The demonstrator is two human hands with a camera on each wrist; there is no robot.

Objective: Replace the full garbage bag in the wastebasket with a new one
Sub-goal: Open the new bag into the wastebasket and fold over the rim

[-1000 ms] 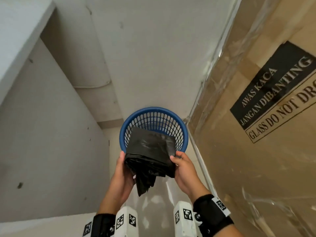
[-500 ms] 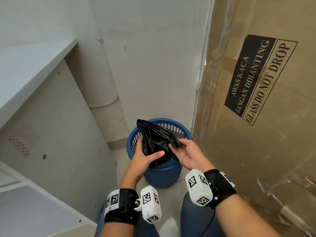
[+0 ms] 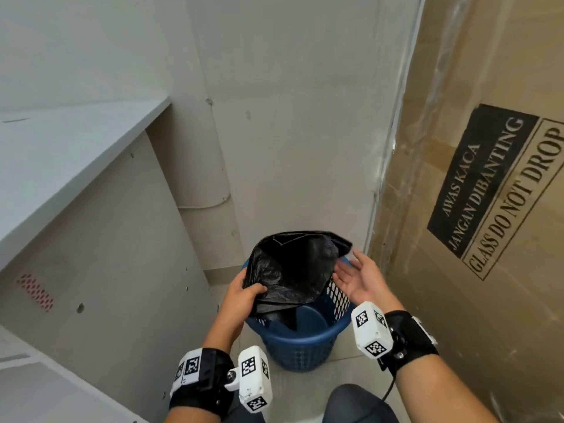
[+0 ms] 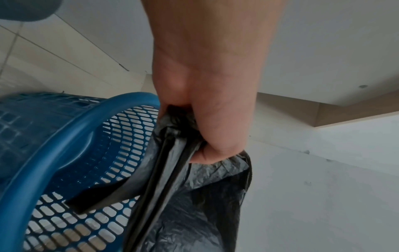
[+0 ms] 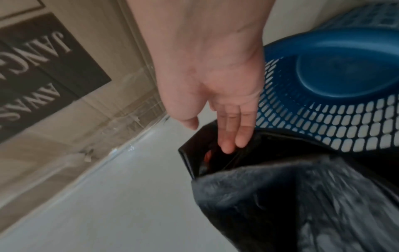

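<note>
— Wastebasket sits on the floor in the corner, blue, with a mesh wall and a solid bottom. See the black garbage bag?

— Yes, it hangs half unfolded over the basket's mouth, its lower folds dipping inside. Whose grip has it?

— Left hand has it: the fingers are curled tight round a bunched edge of the plastic, at the basket's left rim.

— And the right hand?

— Its grip is wide, palm up, fingers straight. From the right wrist view the fingertips touch the bag's opened mouth; they clasp nothing.

— What stands beside it?

— Cardboard box, wrapped in clear film, printed "GLASS DO NOT DROP", just right of the basket. White shelf unit to the left.
</note>
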